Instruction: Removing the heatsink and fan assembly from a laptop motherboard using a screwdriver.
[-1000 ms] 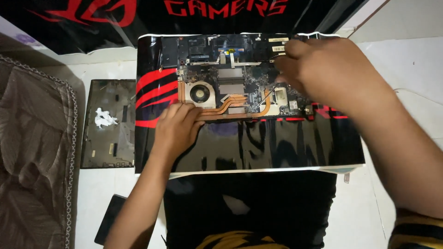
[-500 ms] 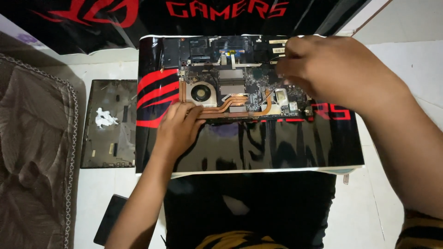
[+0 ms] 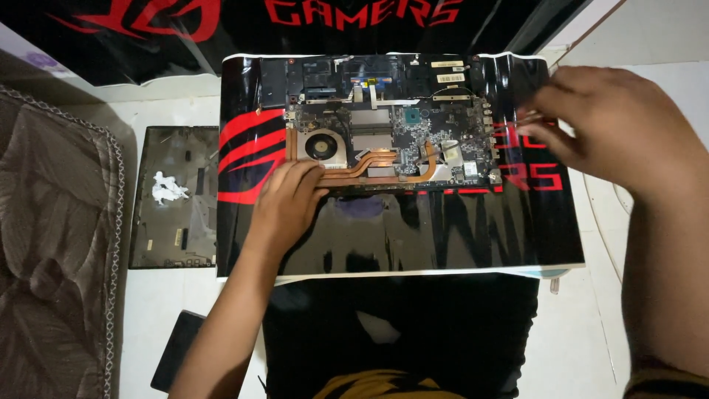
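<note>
an opened laptop lies on a glossy black and red mat, its circuit board, round fan and copper heat pipes bare to view. the left hand rests flat at the laptop's near edge, fingers spread a little and lying on the copper pipes just below the fan, gripping nothing. the right hand hovers over the right end of the mat beside the board, fingers curled and drawn together; whether they pinch anything small cannot be told, as the fingertips are blurred. left of the mat, on the white floor, lies the dark bottom cover with a crumpled white scrap on it. a brown patterned mattress fills the far left. a black flat object lies near the left forearm. a black banner with red lettering lies beyond the laptop.
</note>
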